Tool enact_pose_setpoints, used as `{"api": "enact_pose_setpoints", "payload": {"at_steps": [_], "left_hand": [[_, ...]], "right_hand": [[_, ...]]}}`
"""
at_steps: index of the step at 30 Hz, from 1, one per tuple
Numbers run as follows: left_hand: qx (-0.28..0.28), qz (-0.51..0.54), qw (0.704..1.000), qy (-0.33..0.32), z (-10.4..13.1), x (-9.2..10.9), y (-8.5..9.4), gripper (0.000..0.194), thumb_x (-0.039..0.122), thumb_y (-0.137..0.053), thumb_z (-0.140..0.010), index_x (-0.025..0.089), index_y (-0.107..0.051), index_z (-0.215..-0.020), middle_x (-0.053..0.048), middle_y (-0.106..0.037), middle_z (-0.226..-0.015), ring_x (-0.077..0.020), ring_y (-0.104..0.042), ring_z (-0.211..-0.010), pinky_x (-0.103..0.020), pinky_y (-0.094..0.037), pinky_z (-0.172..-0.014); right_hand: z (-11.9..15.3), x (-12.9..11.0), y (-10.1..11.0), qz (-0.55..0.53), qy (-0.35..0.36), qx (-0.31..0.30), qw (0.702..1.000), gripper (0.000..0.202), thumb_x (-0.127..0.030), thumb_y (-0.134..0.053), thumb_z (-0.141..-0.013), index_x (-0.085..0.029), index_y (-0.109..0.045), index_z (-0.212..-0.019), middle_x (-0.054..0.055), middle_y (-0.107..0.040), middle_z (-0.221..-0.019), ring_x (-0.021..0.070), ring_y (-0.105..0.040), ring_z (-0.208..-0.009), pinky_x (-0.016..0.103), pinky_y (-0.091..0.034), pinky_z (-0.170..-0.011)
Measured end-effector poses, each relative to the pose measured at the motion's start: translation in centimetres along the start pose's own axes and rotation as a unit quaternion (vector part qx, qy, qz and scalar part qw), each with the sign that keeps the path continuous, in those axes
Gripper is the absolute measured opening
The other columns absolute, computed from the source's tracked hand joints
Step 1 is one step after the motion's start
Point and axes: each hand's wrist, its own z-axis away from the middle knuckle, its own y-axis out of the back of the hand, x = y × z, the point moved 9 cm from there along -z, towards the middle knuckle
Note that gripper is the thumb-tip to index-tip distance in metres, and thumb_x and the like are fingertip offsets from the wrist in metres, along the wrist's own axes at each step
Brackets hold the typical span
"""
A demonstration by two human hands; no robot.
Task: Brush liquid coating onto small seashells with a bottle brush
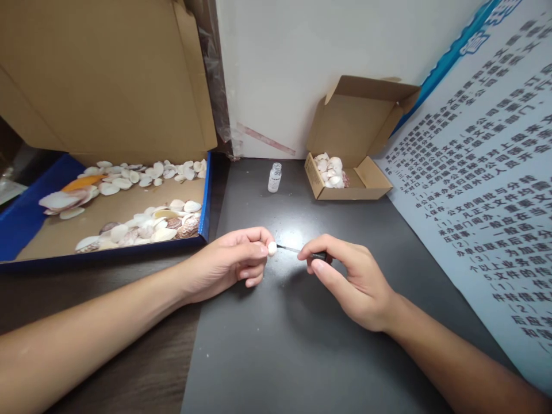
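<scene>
Between the thumb and forefinger of my left hand is a small white shell. My right hand pinches the black cap of a small applicator brush. Its thin stem points left, and the dark tip is at the shell's right side, seemingly touching it. Beyond both hands, a small clear glass bottle with a printed label stands upright without its cap.
To the left lies an open blue-edged cardboard box with many white and brown shells. At the back right, a small open cardboard box holds more shells. A printed board leans along the right side of the dark table.
</scene>
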Motion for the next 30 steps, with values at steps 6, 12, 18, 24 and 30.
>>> {"api": "enact_pose_setpoints", "payload": {"at_steps": [6,12,18,24,30], "left_hand": [[-0.003,0.002,1.0,0.0,0.1,0.0,-0.1,0.008,0.02,-0.059,-0.09,0.017,-0.055,-0.084,0.008,-0.036,-0.056,-0.0062,-0.028,-0.049,-0.019,-0.036,-0.052],[0.0,-0.003,1.0,0.005,0.1,0.0,-0.1,0.011,0.022,-0.059,-0.09,0.017,-0.053,-0.082,0.008,-0.034,-0.056,-0.0065,-0.028,-0.049,-0.019,-0.035,-0.052],[-0.001,-0.004,1.0,0.002,0.1,0.0,-0.2,0.008,0.018,-0.054,-0.09,0.017,-0.054,-0.082,0.007,-0.035,-0.056,-0.0067,-0.028,-0.049,-0.019,-0.036,-0.052],[0.002,-0.001,1.0,0.001,0.1,0.0,-0.2,0.008,0.018,-0.054,-0.09,0.017,-0.054,-0.082,0.007,-0.035,-0.056,-0.0067,-0.028,-0.049,-0.019,-0.036,-0.051],[0.004,0.0,1.0,0.005,0.1,0.0,0.0,0.008,0.018,-0.054,-0.09,0.017,-0.054,-0.082,0.007,-0.035,-0.056,-0.007,-0.028,-0.049,-0.02,-0.036,-0.052]], "right_hand": [[0.0,-0.6,-0.2,-0.034,0.033,-0.014,0.999,0.017,-0.021,-0.043,-0.098,-0.018,-0.06,-0.1,0.0,-0.061,-0.077,0.0109,-0.052,-0.06,0.025,-0.042,-0.059],[-0.1,0.3,-0.1,-0.011,-0.005,-0.01,1.0,0.018,-0.022,-0.043,-0.099,-0.019,-0.06,-0.099,-0.002,-0.058,-0.073,0.0098,-0.049,-0.058,0.024,-0.04,-0.058],[-0.2,0.1,-0.5,0.001,0.001,-0.032,0.999,0.018,-0.022,-0.043,-0.1,-0.018,-0.061,-0.098,-0.001,-0.06,-0.075,0.0097,-0.05,-0.06,0.023,-0.041,-0.06],[-0.2,-0.9,-0.5,-0.02,0.046,-0.032,0.998,0.017,-0.019,-0.043,-0.097,-0.018,-0.06,-0.097,0.0,-0.062,-0.078,0.0106,-0.055,-0.065,0.024,-0.044,-0.064],[-0.1,-0.1,-0.5,0.032,0.003,-0.021,0.999,0.016,-0.02,-0.045,-0.097,-0.017,-0.061,-0.099,0.001,-0.064,-0.078,0.0135,-0.06,-0.069,0.026,-0.044,-0.064]]}}
